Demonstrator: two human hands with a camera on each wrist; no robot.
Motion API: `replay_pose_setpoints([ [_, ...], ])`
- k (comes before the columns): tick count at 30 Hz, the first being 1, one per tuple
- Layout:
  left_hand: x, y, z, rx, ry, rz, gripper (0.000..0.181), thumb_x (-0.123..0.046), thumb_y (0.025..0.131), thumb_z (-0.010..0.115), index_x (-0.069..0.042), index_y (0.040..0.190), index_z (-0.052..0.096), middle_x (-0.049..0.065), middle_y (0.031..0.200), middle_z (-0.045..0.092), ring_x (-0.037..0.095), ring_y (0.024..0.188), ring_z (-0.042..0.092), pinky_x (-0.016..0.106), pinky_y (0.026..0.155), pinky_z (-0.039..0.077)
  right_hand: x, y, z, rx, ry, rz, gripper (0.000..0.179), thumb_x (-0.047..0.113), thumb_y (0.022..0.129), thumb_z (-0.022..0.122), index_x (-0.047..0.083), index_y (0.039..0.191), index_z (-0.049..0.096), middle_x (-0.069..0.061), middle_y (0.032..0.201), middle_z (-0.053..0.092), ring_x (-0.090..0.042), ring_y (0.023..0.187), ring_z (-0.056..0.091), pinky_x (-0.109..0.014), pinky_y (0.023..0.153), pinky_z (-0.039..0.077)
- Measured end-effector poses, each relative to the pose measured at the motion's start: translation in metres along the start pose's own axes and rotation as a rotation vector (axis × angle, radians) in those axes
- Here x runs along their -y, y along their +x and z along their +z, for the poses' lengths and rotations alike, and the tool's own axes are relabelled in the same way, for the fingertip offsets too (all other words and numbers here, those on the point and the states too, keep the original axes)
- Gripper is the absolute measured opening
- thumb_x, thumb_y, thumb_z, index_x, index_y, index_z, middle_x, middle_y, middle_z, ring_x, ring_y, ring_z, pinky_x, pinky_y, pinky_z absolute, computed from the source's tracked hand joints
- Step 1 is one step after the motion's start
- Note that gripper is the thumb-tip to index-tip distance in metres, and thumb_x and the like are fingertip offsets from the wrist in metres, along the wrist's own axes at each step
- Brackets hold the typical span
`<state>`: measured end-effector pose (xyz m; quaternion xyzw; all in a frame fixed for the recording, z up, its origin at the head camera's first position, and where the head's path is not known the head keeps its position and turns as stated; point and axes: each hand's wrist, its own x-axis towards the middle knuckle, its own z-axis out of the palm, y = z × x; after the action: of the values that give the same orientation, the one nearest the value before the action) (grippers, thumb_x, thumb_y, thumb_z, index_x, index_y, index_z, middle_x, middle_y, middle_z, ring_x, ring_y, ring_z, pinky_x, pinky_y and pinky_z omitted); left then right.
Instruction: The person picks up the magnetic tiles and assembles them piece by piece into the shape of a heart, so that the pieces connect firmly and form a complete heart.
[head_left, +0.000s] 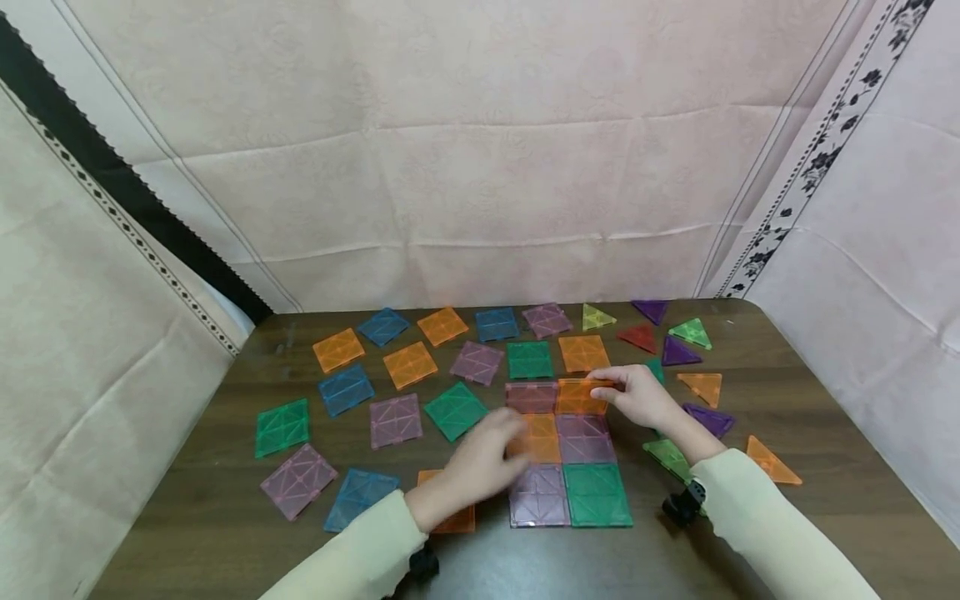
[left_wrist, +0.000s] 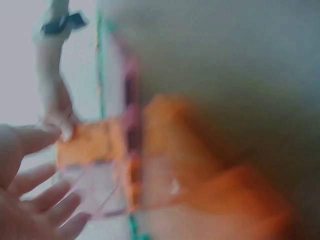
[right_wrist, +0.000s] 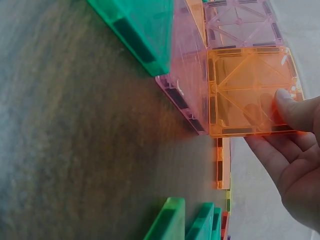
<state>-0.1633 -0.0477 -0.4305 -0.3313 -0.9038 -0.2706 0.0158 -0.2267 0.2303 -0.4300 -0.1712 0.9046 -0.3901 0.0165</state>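
My right hand (head_left: 642,397) pinches an upright orange square magnetic tile (right_wrist: 245,92) between thumb and fingers. Beside that tile, a pale purple square tile (head_left: 530,397) also stands upright. Both rise from the back edge of a flat block: an orange tile (head_left: 543,438) and a purple tile (head_left: 586,438) behind, another purple tile (head_left: 540,497) and a green tile (head_left: 597,495) in front. Blurred in the head view, my left hand (head_left: 483,457) hovers at the block's left side. The left wrist view shows its fingers (left_wrist: 42,197) spread, holding nothing.
Loose square tiles, such as a blue one (head_left: 346,390) and a green one (head_left: 456,411), lie across the left and back of the brown table (head_left: 225,517). Triangular tiles, including a red one (head_left: 639,337), are scattered at right. A pale cloth (head_left: 480,183) hangs behind.
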Motion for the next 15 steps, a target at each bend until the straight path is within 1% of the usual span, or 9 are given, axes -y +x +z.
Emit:
replay_pose_setpoints([
  [1, 0.002, 0.008, -0.003, -0.077, -0.018, -0.011, 0.036, -0.017, 0.088, 0.071, -0.004, 0.121, 0.062, 0.01, 0.12, 0.058, 0.023, 0.11, 0.055, 0.038, 0.09, 0.049, 0.0, 0.0, 0.0, -0.002, 0.001, 0.002, 0.028, 0.01, 0.093, 0.063, -0.002, 0.118, 0.067, -0.022, 0.112, 0.068, -0.017, 0.062, 0.059, -0.027, 0.057, 0.045],
  [2, 0.003, 0.017, -0.006, -0.132, -0.033, -0.028, 0.036, -0.015, 0.089, 0.07, -0.004, 0.122, 0.061, 0.009, 0.12, 0.058, 0.023, 0.11, 0.055, 0.038, 0.09, 0.049, -0.001, 0.0, -0.001, -0.006, -0.002, 0.001, 0.027, 0.01, 0.093, 0.063, -0.001, 0.118, 0.067, -0.021, 0.111, 0.068, -0.016, 0.061, 0.057, -0.027, 0.056, 0.044],
  [3, 0.006, 0.026, -0.009, -0.162, -0.039, -0.047, 0.039, -0.016, 0.09, 0.069, -0.004, 0.126, 0.059, 0.01, 0.123, 0.057, 0.024, 0.113, 0.055, 0.04, 0.092, 0.049, -0.001, 0.0, -0.001, -0.011, -0.005, 0.002, 0.027, 0.01, 0.093, 0.063, -0.001, 0.117, 0.067, -0.021, 0.11, 0.069, -0.015, 0.058, 0.054, -0.026, 0.055, 0.043],
  [4, 0.008, 0.034, -0.012, -0.167, -0.064, -0.069, 0.042, -0.016, 0.09, 0.068, -0.005, 0.129, 0.057, 0.01, 0.127, 0.056, 0.026, 0.117, 0.054, 0.042, 0.094, 0.047, -0.001, 0.0, -0.002, -0.013, -0.006, 0.004, 0.027, 0.009, 0.093, 0.063, -0.001, 0.117, 0.068, -0.02, 0.11, 0.069, -0.013, 0.056, 0.052, -0.026, 0.055, 0.042],
  [5, 0.011, 0.041, -0.013, -0.152, -0.087, -0.09, 0.043, -0.018, 0.092, 0.067, -0.006, 0.132, 0.056, 0.01, 0.131, 0.055, 0.026, 0.121, 0.052, 0.043, 0.096, 0.046, -0.001, 0.0, -0.002, -0.014, -0.007, 0.007, 0.026, 0.009, 0.093, 0.063, 0.0, 0.117, 0.068, -0.02, 0.109, 0.069, -0.013, 0.055, 0.05, -0.026, 0.055, 0.042],
  [7, 0.016, 0.051, -0.015, -0.085, -0.173, -0.132, 0.046, -0.021, 0.093, 0.065, -0.007, 0.136, 0.053, 0.01, 0.135, 0.054, 0.027, 0.123, 0.052, 0.043, 0.098, 0.046, -0.001, 0.0, -0.001, -0.006, -0.008, 0.006, 0.026, 0.009, 0.093, 0.063, 0.0, 0.117, 0.068, -0.019, 0.109, 0.069, -0.014, 0.057, 0.052, -0.027, 0.055, 0.043],
  [10, 0.023, 0.059, -0.013, -0.003, -0.319, -0.19, 0.046, -0.022, 0.094, 0.064, -0.007, 0.136, 0.054, 0.011, 0.132, 0.058, 0.025, 0.118, 0.057, 0.04, 0.093, 0.049, 0.0, -0.001, 0.001, 0.004, -0.009, 0.002, 0.027, 0.009, 0.093, 0.063, 0.0, 0.118, 0.068, -0.02, 0.111, 0.069, -0.018, 0.064, 0.059, -0.028, 0.059, 0.046],
  [12, 0.025, 0.062, -0.011, 0.016, -0.387, -0.211, 0.043, -0.021, 0.094, 0.064, -0.007, 0.134, 0.056, 0.011, 0.127, 0.062, 0.021, 0.107, 0.062, 0.034, 0.085, 0.052, 0.001, -0.001, 0.001, 0.002, -0.015, 0.0, 0.027, 0.01, 0.093, 0.063, 0.0, 0.118, 0.068, -0.02, 0.112, 0.068, -0.02, 0.069, 0.062, -0.028, 0.06, 0.047],
  [15, 0.027, 0.065, -0.008, 0.013, -0.414, -0.227, 0.036, -0.019, 0.094, 0.064, -0.006, 0.128, 0.061, 0.009, 0.118, 0.066, 0.015, 0.083, 0.064, 0.027, 0.07, 0.052, 0.001, -0.001, 0.001, -0.002, -0.017, 0.004, 0.027, 0.01, 0.093, 0.063, 0.0, 0.118, 0.068, -0.02, 0.111, 0.069, -0.019, 0.065, 0.06, -0.028, 0.059, 0.046],
])
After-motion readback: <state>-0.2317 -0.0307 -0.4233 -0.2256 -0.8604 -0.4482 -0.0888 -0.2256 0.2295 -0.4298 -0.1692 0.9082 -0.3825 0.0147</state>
